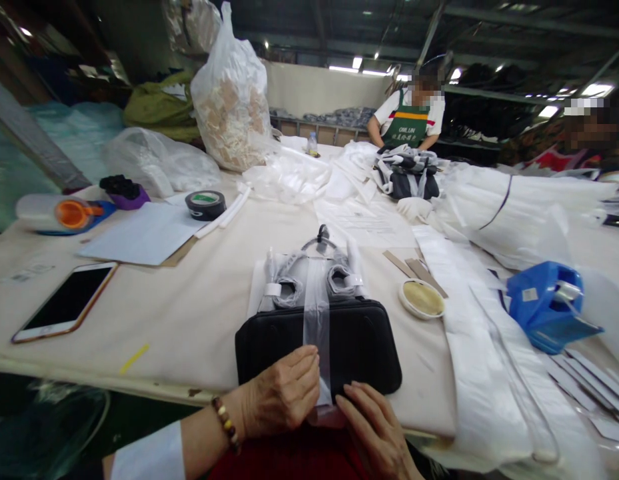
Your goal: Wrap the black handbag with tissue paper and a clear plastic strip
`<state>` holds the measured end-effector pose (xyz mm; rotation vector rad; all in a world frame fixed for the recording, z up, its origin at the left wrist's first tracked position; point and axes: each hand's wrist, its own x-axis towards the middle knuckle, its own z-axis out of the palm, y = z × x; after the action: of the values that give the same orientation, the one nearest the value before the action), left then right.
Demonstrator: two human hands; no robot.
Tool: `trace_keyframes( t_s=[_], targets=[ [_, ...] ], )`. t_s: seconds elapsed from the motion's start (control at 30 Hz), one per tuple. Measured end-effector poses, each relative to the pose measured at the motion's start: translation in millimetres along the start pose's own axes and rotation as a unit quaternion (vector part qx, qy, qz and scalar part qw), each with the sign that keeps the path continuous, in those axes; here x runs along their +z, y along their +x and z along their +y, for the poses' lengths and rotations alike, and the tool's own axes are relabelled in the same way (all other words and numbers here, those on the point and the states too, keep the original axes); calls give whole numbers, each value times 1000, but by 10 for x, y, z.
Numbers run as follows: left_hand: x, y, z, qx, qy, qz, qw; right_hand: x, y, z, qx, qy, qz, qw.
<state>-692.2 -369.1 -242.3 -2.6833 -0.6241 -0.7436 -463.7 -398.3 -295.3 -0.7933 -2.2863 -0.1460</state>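
Observation:
A black bag (274, 337) lies at the table's near edge. Its straps (289, 288) are rolled in clear film and held by white bands at the far side. Over its middle runs a translucent plastic strip (316, 313), hanging past the near edge. My left hand (289, 387) is closed, its fingertips pinching the strip's left side. To the right of the strip, my right hand (372, 427) rests against the bag's near edge with fingers stretched out. The strip's lower end is partly hidden between my hands.
A phone (64, 303), black tape roll (205, 205) and white sheet (144, 233) lie left. On the right are a round tin (422, 298), plastic sleeves (474, 347) and a blue tape dispenser (549, 303). A person in a green apron (408, 123) stands across the table.

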Motion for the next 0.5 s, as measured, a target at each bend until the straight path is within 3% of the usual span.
trace_keyframes(
  t_s=[0.23,0.37,0.5],
  targets=[
    [32,-157,280,-94,45,-59,993,-2,95,-52,-28,-24,41,998],
    [-5,-195,282,-77,56,-83,992,-64,249,-145,-59,-35,64,996],
    [-41,-190,258,-62,66,-81,993,-43,288,-242,-55,-17,47,997]
  ],
)
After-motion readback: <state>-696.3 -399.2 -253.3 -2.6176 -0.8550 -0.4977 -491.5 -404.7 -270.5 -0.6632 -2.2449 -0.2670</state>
